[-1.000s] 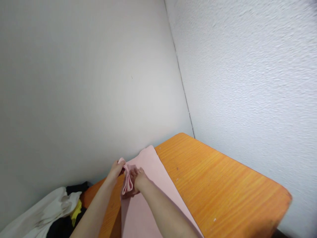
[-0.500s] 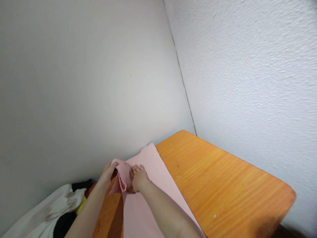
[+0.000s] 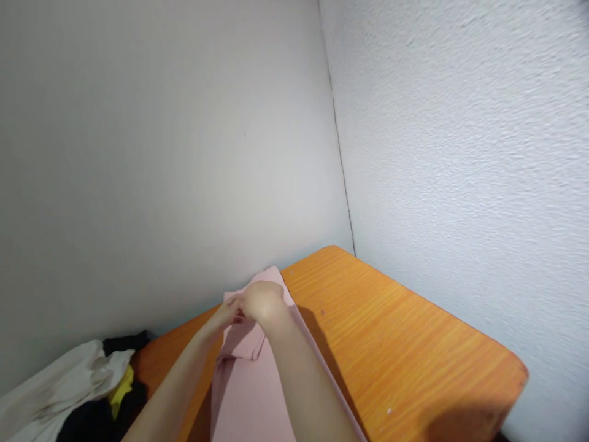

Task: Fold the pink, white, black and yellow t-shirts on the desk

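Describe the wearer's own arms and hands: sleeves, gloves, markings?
Left hand and right hand are both ungloved. Left forearm and right forearm are bare, with no sleeve, watch, bracelet or marking visible. Fingers are partly hidden, so rings can't be ruled out.

A single head-worn camera looks forward and down from above and behind the hands (image 3: 263, 299), which appear low in the view, fairly near. It faces the corner where a smooth wall (image 3: 161, 172) meets a textured wall (image 3: 460, 172), with the wooden surface (image 3: 391, 344) across the lower part.
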The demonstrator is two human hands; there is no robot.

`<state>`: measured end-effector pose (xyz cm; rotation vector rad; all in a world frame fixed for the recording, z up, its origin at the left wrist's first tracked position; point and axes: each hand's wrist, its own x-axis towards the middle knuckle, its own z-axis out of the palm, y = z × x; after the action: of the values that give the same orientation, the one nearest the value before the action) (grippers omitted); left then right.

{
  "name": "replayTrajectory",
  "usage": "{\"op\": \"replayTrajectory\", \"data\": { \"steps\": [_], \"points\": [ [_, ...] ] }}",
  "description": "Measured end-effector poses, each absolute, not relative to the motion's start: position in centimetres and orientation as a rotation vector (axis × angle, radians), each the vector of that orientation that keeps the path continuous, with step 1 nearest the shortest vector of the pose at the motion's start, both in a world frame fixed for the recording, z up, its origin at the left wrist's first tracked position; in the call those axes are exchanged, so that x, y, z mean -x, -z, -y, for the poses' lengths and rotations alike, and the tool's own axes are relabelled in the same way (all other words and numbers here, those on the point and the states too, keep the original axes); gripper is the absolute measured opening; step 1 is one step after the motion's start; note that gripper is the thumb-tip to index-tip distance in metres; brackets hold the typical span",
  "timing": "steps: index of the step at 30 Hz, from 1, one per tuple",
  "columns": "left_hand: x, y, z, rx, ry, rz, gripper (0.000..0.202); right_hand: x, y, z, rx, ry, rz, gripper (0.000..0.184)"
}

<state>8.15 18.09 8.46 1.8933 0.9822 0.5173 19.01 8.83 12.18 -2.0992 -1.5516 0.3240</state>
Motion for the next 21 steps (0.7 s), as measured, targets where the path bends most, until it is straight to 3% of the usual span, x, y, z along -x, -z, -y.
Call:
{"op": "replayTrajectory", "data": {
  "steps": [5, 9, 14, 21],
  "points": [
    [-6.5, -7.4, -20.7, -2.208, -0.633, -0.996, 0.038, -22.3, -13.1, -6.9, 2.214, -0.342, 1.547, 0.038],
    [-5.2, -5.2, -21.0, -2.471, -0.510, -0.968, 0.050, -20.5, -12.4, -8.0, 2.226, -0.393, 1.620, 0.043],
    [-4.7, -1.8, -19.8, -2.664, -0.282, -1.049, 0.068, -16.8, -9.2, -9.8, 2.245, -0.457, 1.691, 0.066],
    [-4.6, -0.8, -20.0, -2.817, -0.198, -1.116, 0.068, -16.0, -4.1, -9.3, 2.221, -0.309, 1.668, 0.069]
  ]
}}
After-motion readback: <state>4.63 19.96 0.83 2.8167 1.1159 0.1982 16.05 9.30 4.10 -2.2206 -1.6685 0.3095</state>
